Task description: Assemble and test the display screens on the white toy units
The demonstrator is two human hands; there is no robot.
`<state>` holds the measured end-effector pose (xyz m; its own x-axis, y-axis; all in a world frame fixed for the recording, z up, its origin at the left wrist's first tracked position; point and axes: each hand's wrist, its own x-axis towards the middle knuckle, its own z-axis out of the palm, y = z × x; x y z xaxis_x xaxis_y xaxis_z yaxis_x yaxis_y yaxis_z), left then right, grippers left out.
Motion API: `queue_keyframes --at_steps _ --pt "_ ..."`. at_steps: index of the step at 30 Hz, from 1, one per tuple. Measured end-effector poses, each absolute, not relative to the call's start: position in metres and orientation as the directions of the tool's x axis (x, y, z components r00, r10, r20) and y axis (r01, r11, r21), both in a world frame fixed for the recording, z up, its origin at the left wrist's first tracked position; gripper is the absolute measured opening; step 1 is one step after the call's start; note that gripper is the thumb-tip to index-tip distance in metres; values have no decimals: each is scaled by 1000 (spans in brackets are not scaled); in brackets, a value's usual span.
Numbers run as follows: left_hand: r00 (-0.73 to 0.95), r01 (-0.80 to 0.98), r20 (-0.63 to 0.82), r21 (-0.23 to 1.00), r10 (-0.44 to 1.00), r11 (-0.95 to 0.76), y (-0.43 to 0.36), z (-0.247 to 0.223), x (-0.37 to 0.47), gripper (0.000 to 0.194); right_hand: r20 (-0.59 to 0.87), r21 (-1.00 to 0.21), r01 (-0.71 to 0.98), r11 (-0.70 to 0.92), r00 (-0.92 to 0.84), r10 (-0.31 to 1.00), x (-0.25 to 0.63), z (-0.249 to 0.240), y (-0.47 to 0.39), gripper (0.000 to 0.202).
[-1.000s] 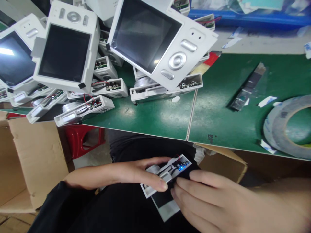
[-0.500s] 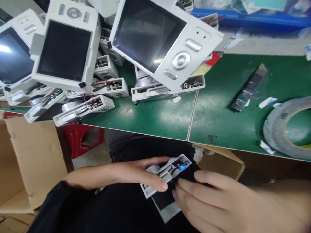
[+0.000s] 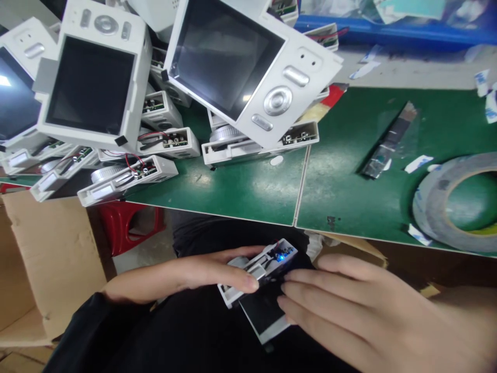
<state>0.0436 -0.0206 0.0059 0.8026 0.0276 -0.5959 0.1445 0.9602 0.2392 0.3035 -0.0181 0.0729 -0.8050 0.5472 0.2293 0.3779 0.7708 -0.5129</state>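
Observation:
My left hand point(image 3: 229, 269) is closed round a white digital camera point(image 3: 229, 296), its thumb across the casing. The camera's open side faces up and shows wires, small parts and a lit blue light on a circuit board point(image 3: 283, 255). Its dark screen point(image 3: 262, 311) faces down toward my lap, foreshortened. My right hand point(image 3: 349, 316) has its fingers stretched out, their tips at the screen's right edge. Whether they press on it I cannot tell, and the right thumb is hidden.
Several white cameras with dark screens, one of them large in view point(image 3: 229, 57), pile up at the back left of the green table point(image 3: 248, 191). A tape roll point(image 3: 433, 207) and a plastic-wrapped strip point(image 3: 388, 142) lie right. Below left are a cardboard box point(image 3: 58, 259) and red stool point(image 3: 120, 223).
The held camera has shifted slightly up and left with my left hand. My right fingers have straightened and spread beside the screen. The whole view has drifted a little.

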Motion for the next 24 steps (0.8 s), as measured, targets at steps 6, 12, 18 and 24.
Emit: queue_keyframes --at_steps 6,12,18,24 --pt "776 88 -628 197 56 977 -24 0 41 104 158 -623 409 666 -769 619 308 64 -19 44" --pt "774 5 -621 205 126 979 -31 -12 46 98 225 -581 411 702 -748 624 312 62 -21 43" --pt "852 12 -512 231 112 973 -21 -12 42 100 263 -770 336 542 -608 749 335 65 -19 20" --pt "879 -65 -451 208 154 976 25 12 61 87 405 -910 -29 414 -279 871 335 52 -15 15"
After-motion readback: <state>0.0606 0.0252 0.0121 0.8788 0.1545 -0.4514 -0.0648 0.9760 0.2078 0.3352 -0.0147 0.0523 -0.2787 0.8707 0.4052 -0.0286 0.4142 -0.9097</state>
